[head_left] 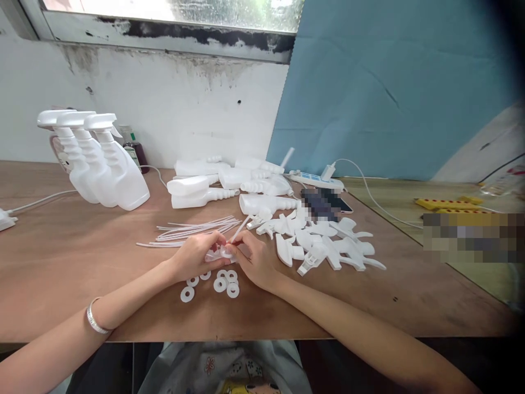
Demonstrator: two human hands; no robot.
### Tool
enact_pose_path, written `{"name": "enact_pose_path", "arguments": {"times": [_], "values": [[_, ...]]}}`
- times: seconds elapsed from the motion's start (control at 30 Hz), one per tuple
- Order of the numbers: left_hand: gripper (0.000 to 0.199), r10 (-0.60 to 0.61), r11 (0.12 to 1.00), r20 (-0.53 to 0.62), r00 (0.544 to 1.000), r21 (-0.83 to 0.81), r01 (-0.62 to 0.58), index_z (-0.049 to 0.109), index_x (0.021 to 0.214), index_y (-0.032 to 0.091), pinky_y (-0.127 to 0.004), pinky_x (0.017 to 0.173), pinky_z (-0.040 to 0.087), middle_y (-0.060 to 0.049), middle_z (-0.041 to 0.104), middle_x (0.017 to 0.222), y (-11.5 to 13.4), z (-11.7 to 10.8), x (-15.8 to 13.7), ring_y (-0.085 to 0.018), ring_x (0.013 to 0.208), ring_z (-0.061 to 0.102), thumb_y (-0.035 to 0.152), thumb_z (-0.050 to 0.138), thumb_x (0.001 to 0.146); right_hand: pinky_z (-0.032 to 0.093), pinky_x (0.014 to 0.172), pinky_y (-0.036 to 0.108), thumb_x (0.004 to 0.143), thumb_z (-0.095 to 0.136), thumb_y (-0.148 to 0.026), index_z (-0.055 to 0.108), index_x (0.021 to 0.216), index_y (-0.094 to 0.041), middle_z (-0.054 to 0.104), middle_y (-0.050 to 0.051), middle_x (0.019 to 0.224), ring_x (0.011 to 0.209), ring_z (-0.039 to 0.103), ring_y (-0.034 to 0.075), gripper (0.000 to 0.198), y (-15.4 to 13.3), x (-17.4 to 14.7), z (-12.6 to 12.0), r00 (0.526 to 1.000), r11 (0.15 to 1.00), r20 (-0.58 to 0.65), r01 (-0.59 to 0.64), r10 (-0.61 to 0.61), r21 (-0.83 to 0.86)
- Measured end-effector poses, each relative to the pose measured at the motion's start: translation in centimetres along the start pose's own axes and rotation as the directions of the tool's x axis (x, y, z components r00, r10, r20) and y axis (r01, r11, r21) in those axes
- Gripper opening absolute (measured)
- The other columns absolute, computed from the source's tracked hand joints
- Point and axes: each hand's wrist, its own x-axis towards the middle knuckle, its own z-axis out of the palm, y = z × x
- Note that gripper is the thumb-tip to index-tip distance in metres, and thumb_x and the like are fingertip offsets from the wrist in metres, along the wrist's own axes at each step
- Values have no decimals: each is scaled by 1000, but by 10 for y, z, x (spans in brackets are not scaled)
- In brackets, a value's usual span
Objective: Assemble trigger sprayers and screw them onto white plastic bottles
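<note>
My left hand (199, 253) is closed around a white trigger spray head (213, 255), most of it hidden by the fingers. My right hand (255, 259) pinches at the same piece, where a thin white tube (240, 229) sticks up and to the right between the hands. Just below my hands lie several flat white ring washers (220, 284). A bundle of thin white tubes (197, 229) is spread behind my left hand. To the right of my right hand is a heap of loose white spray heads (324, 241).
Three white spray bottles (127, 169) with heads on stand at the left. Several headless white bottles (197, 194) lie on their sides by the wall. A power strip (315, 179) with a cable, a dark phone-like device (342, 202) and yellow items (449, 203) are at the right.
</note>
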Motion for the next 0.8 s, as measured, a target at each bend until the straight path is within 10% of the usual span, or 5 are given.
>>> {"name": "enact_pose_path", "arguments": {"times": [0.33, 0.5, 0.67, 0.8], "values": [[20, -8, 1000, 39, 999, 26, 7, 49, 89, 18, -24, 61, 41, -1, 59, 76, 0, -2, 1, -14, 67, 55, 30, 56, 75, 45, 77, 32, 79, 38, -8, 44, 102, -23, 53, 5, 98, 84, 54, 15, 28, 0, -3, -4, 1000, 994, -4, -14, 14, 111], [18, -13, 1000, 28, 1000, 16, 13, 48, 86, 19, -23, 61, 39, -1, 59, 76, 0, 0, 0, -14, 67, 54, 30, 55, 74, 45, 77, 33, 67, 37, 0, 45, 97, -21, 54, 5, 96, 85, 53, 16, 37, 18, 37, -39, 992, 990, -122, 4, -22, -140], [20, -1, 1000, 43, 999, 21, 0, 50, 89, 19, -22, 59, 38, 0, 59, 76, 2, -1, 0, -14, 67, 54, 32, 56, 74, 43, 78, 35, 66, 44, -5, 45, 102, -13, 55, 11, 103, 93, 51, 22, 37, 39, 95, -74, 991, 676, 64, -33, 119, -736], [20, -1, 1000, 42, 999, 15, 1, 50, 91, 19, -22, 60, 38, -1, 60, 78, 2, -2, -1, -15, 69, 55, 31, 55, 75, 39, 81, 38, 68, 49, -6, 48, 105, -9, 55, 17, 105, 100, 46, 29, 37, 51, 118, -76, 977, 532, 154, 53, 147, -845]]}}
